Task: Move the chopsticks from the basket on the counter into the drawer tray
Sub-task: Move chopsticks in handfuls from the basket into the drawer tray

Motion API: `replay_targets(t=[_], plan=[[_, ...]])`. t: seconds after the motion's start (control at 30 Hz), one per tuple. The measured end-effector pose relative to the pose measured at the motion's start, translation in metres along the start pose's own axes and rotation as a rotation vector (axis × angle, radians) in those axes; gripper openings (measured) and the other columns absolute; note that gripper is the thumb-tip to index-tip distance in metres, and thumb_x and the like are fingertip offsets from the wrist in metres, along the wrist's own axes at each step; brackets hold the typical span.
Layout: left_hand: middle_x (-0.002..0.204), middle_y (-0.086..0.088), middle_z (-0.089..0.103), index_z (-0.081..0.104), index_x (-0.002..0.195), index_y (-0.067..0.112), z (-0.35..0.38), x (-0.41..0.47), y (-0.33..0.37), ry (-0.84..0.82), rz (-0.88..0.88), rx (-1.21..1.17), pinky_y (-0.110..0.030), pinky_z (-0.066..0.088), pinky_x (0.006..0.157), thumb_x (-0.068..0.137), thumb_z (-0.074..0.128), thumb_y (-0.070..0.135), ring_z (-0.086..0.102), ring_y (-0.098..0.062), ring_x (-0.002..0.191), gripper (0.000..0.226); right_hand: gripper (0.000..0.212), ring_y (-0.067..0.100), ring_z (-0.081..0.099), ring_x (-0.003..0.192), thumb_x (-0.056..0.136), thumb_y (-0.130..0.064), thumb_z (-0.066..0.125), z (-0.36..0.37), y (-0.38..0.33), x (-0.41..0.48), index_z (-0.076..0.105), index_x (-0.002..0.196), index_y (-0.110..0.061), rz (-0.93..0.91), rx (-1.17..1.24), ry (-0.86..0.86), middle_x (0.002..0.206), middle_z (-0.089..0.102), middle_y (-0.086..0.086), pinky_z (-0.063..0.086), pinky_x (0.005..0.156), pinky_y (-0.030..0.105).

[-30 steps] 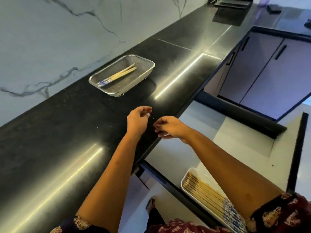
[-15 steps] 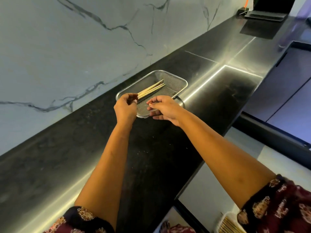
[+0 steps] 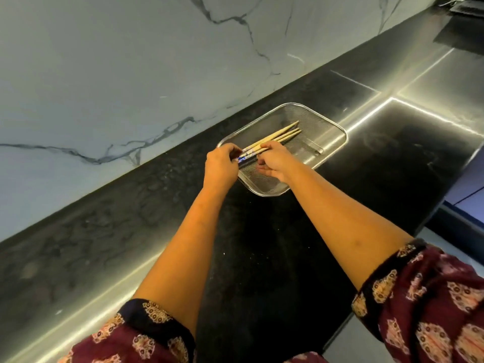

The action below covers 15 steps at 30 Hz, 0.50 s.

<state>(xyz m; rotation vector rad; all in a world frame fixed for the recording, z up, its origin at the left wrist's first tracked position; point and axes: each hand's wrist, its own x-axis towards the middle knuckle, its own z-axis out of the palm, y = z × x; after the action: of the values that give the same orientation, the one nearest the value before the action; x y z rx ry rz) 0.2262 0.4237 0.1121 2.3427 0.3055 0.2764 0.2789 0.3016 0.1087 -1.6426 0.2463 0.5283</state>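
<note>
A metal mesh basket (image 3: 331, 127) sits on the black counter near the marble wall. A few wooden chopsticks (image 3: 281, 134) with blue-patterned ends lie in it, tips pointing to the far right. My left hand (image 3: 221, 166) pinches their patterned ends at the basket's near-left rim. My right hand (image 3: 275, 159) reaches into the basket from the right, its thumb and forefinger closed on the chopsticks just past the patterned part. The drawer and its tray are out of view.
The black counter (image 3: 262, 258) runs from lower left to upper right, along a marble wall (image 3: 131, 74). A dark flat device (image 3: 468, 9) lies at its far end. Grey cabinet fronts (image 3: 468, 200) and the counter's front edge are at the right.
Both hands went from above the counter edge by the drawer to the basket and closed on the chopsticks' patterned ends. The view swung up and left, so the drawer tray left the frame.
</note>
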Motion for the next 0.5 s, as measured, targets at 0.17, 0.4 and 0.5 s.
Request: replay_targets(t=[0.17, 0.4, 0.5], plan=[[0.110, -0.010, 0.067, 0.067, 0.107, 0.009, 0.003, 0.005, -0.002, -0.010, 0.008, 0.014, -0.027, 0.051, 0.093, 0.085, 0.055, -0.005, 0.063, -0.019, 0.102, 0.028, 0.053, 0.024, 0.057, 0.106, 0.098, -0.010, 0.048, 0.006, 0.003, 0.025, 0.036, 0.144, -0.032, -0.040, -0.203, -0.016, 0.134, 0.048, 0.016, 0.053, 0.062, 0.025], [0.108, -0.009, 0.068, 0.067, 0.106, 0.010, 0.008, 0.014, -0.001, -0.011, -0.016, -0.003, -0.029, 0.053, 0.092, 0.085, 0.056, -0.005, 0.064, -0.018, 0.100, 0.028, 0.046, 0.028, 0.060, 0.107, 0.099, -0.023, 0.048, 0.014, 0.005, 0.043, 0.041, 0.143, -0.031, -0.169, -0.617, 0.061, 0.134, 0.052, 0.014, 0.058, 0.083, 0.038], [0.107, -0.009, 0.069, 0.067, 0.105, 0.008, 0.009, 0.015, -0.002, -0.009, -0.011, -0.018, -0.030, 0.053, 0.092, 0.085, 0.055, -0.006, 0.064, -0.018, 0.099, 0.027, 0.033, 0.029, 0.061, 0.104, 0.097, -0.026, 0.050, 0.016, 0.006, 0.049, 0.054, 0.130, -0.025, -0.214, -0.732, 0.131, 0.125, 0.059, 0.014, 0.055, 0.089, 0.043]])
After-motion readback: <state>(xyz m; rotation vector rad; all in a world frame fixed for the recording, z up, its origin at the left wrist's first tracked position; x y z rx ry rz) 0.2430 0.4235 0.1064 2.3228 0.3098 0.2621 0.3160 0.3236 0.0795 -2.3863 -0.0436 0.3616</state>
